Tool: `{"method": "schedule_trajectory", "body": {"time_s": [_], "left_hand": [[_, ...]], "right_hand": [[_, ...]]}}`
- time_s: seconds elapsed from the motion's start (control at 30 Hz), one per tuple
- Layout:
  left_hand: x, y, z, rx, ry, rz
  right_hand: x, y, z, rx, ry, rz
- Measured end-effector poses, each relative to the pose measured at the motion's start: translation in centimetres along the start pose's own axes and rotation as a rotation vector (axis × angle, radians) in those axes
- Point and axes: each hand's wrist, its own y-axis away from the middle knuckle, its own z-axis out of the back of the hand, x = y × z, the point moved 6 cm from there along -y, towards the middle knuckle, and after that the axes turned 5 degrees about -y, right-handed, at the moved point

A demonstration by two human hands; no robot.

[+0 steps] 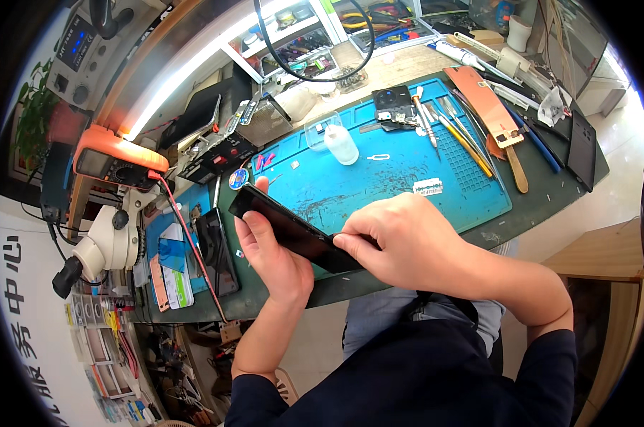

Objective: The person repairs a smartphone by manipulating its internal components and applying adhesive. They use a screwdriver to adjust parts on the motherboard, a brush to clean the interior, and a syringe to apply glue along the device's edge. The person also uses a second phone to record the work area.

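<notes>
Two hands work on one black phone (293, 229), held above the near edge of the blue mat (379, 178). Its long axis runs from 10 to 4 o'clock. The left hand (275, 260) grasps it from below; the right hand (400, 242) pinches its 4 o'clock end. One small bottle (341, 144) stands at 12 o'clock, well apart.

Black phone (293, 229), tilted, above mat edge
</notes>
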Motion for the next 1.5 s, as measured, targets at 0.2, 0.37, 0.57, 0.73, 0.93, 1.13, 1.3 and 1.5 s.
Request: {"method": "schedule_trajectory", "body": {"time_s": [0.2,0.37,0.57,0.73,0.93,1.13,1.3,1.5], "left_hand": [[0.2,0.1,0.2,0.042,0.018,-0.009],[-0.1,0.3,0.1,0.102,0.077,-0.024],[-0.1,0.0,0.0,0.095,0.065,0.038],[0.3,0.5,0.9,-0.063,0.165,0.168],[2.1,2.1,1.1,-0.087,0.410,0.266],[2.0,2.7,1.6,-0.081,0.370,0.205],[0.4,4.4,0.7,0.055,0.173,0.105],[-0.1,5.3,1.2,0.121,0.127,0.052]], "right_hand": [[0.6,0.1,-0.4,-0.020,-0.004,0.031],[0.8,0.3,-0.6,-0.015,0.010,0.032],[0.9,0.7,0.7,0.129,0.052,-0.006],[-3.6,2.6,0.9,0.145,-0.833,-0.411],[-3.6,3.6,-2.0,-0.117,-1.086,-0.125],[-1.6,2.7,-2.6,-0.295,-0.753,-0.022],[-1.5,1.8,-1.9,-0.335,-0.593,-0.014],[-1.2,2.3,-2.2,-0.367,-0.512,-0.004]]}}
